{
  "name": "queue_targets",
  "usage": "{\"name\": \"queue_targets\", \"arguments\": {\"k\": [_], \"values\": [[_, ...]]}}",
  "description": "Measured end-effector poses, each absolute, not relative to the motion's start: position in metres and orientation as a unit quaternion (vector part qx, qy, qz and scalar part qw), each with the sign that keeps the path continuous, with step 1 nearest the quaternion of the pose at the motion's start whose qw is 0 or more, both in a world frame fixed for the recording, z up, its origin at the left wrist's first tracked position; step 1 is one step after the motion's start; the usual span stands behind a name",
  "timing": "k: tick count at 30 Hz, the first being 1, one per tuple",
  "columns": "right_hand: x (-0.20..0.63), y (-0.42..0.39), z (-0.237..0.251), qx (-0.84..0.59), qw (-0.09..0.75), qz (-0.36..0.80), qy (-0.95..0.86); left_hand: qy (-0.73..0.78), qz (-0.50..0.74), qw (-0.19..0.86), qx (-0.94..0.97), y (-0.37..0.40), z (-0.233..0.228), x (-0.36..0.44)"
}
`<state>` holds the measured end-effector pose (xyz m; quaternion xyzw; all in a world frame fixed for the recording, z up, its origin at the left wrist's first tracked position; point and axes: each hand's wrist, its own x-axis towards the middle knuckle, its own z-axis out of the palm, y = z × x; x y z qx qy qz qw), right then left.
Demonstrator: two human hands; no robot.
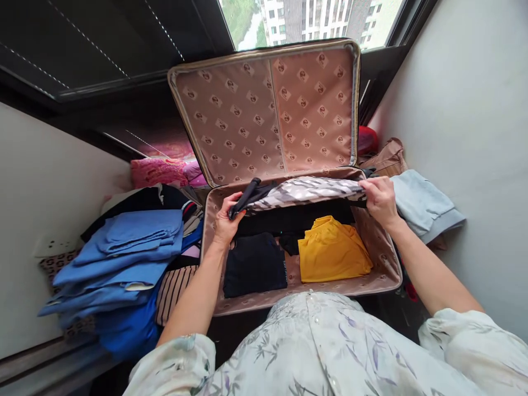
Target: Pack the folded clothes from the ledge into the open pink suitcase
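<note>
Stretched between my two hands is a black-and-white patterned garment with dark edging, held above the back half of an open suitcase. My left hand is closed on its dark left end, where a black band sticks up. At the other end, the fingers of my right hand pinch the corner. Below, a folded dark garment lies in the left front of the suitcase, and a folded yellow garment lies in the right front. The patterned cloth partly hides the back of the suitcase.
The suitcase lid stands upright against the window frame. To the left is a tall pile of folded blue clothes, with a striped cloth beside it. Light grey clothes lie on the right, near the white wall.
</note>
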<state>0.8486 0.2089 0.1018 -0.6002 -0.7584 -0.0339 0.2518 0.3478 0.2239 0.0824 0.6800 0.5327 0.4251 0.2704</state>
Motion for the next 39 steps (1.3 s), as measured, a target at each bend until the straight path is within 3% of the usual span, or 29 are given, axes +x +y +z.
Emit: {"name": "queue_targets", "arguments": {"k": [3,6,8,12,20,26,31,36,39], "values": [[0.840,0.162,0.079,-0.595,0.091,0.016,-0.798,0.609,0.258,0.306,0.685,0.196,0.045,0.339],[0.828,0.120,0.046,-0.556,-0.160,0.205,-0.789,0.703,0.007,0.339,0.625,0.163,0.003,0.337],[0.824,0.105,0.025,-0.556,-0.234,0.301,-0.739,0.722,-0.086,0.339,0.597,0.144,-0.016,0.341],[0.818,0.111,-0.002,-0.658,-0.175,0.306,-0.666,0.696,-0.093,0.331,0.630,0.127,-0.030,0.364],[0.805,0.196,-0.031,-0.754,-0.084,0.169,-0.630,0.714,-0.029,0.233,0.660,0.164,-0.040,0.414],[0.814,0.267,-0.041,-0.693,-0.141,0.182,-0.683,0.729,-0.036,0.263,0.631,0.208,-0.059,0.414],[0.812,0.275,-0.039,-0.667,-0.173,0.203,-0.696,0.684,-0.068,0.252,0.681,0.216,-0.058,0.413],[0.825,0.251,-0.010,-0.749,-0.082,0.136,-0.643,0.670,0.017,0.282,0.686,0.208,-0.036,0.393],[0.826,0.248,0.010,-0.790,0.007,0.073,-0.609,0.724,0.074,0.245,0.640,0.211,-0.020,0.380]]}}
